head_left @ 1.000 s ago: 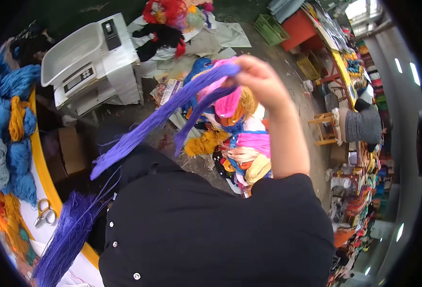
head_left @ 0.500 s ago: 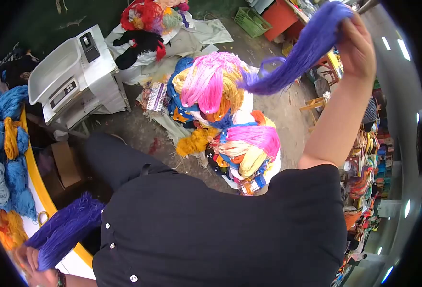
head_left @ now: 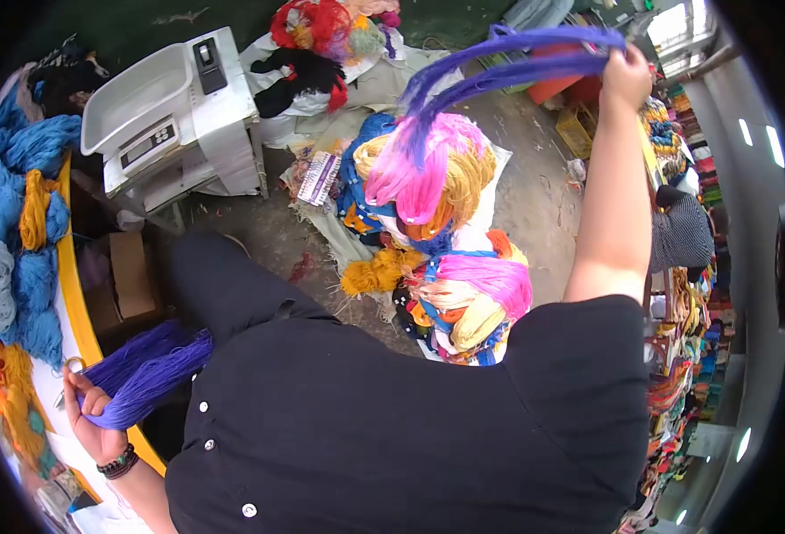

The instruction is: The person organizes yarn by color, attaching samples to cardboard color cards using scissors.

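Note:
My right hand (head_left: pixel 628 78), raised at the upper right, is closed around one end of a hank of purple yarn (head_left: pixel 517 71). The yarn arcs leftward in two strands, and its loose end overlaps the pink yarn pile (head_left: pixel 410 173) in this view. At the lower left, my left hand (head_left: pixel 98 414) has its fingers curled round a second purple yarn hank (head_left: pixel 156 374), which trails right toward my body. Its fingertips are right at the ring handle of a pair of scissors (head_left: pixel 73 364), over the yellow-edged table (head_left: pixel 85 307).
Blue yarn hanks (head_left: pixel 32 258) and orange yarn (head_left: pixel 9 383) lie on the table at left. A scale (head_left: pixel 138 107) sits on a white stand (head_left: pixel 223 133). Another multicoloured yarn bundle (head_left: pixel 477 298) is on the floor. A person in checked clothing (head_left: pixel 682 231) is at right.
My right hand has swung its purple hank slightly left and lower, and the strands now spread into an arc. My left hand has moved up and right with its hank, nearer the scissors.

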### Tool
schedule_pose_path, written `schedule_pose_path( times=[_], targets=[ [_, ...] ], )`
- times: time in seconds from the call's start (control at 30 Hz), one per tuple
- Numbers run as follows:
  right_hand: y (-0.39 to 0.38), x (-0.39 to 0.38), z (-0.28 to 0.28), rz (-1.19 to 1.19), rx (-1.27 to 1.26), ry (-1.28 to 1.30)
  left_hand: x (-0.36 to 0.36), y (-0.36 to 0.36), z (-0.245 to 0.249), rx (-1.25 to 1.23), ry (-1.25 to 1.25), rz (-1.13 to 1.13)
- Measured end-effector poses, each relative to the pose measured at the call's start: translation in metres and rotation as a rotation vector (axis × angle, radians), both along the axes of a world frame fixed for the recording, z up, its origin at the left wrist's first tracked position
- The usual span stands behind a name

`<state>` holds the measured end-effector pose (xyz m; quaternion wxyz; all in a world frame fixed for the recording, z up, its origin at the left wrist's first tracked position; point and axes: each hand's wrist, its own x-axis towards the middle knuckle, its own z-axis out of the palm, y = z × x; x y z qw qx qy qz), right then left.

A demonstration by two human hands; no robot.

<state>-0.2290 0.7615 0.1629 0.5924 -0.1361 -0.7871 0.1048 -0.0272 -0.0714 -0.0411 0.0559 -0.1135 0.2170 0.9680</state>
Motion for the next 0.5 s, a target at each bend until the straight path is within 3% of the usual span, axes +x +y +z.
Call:
schedule_pose_path(
  times=[0.07, 0.13, 0.27, 0.3, 0.33, 0.4, 0.43, 0.47, 0.5],
  targets=[
    [0.025, 0.022, -0.049, -0.155, -0.041, -0.188, 0.003, 0.005, -0.005, 0.010, -0.077, 0.033],
    [0.054, 0.051, -0.145, -0.301, -0.181, -0.277, 0.008, 0.006, -0.016, 0.027, -0.136, 0.044],
    [0.087, 0.107, -0.400, -0.544, -0.654, -0.557, 0.015, 0.024, -0.017, -0.022, -0.217, 0.092],
    [0.010, 0.118, -0.381, -0.516, -0.773, -0.620, 0.015, 0.030, -0.015, -0.005, -0.198, 0.059],
    [0.000, 0.118, -0.431, -0.235, -0.554, -0.668, 0.015, 0.037, -0.013, -0.041, -0.200, 0.060],
    [-0.165, 0.096, -0.396, 0.221, -0.842, -0.727, 0.008, 0.060, 0.005, -0.108, -0.215, 0.034],
    [-0.221, 0.079, -0.403, 0.571, -0.902, -0.752, 0.006, 0.068, 0.012, -0.151, -0.203, -0.026],
    [-0.301, 0.072, -0.342, 0.820, -1.033, -0.991, 0.006, 0.069, 0.010, -0.158, -0.129, -0.119],
    [-0.357, 0.064, -0.334, 1.097, -0.896, -1.044, 0.005, 0.073, 0.011, -0.099, -0.123, -0.172]
  ],
)
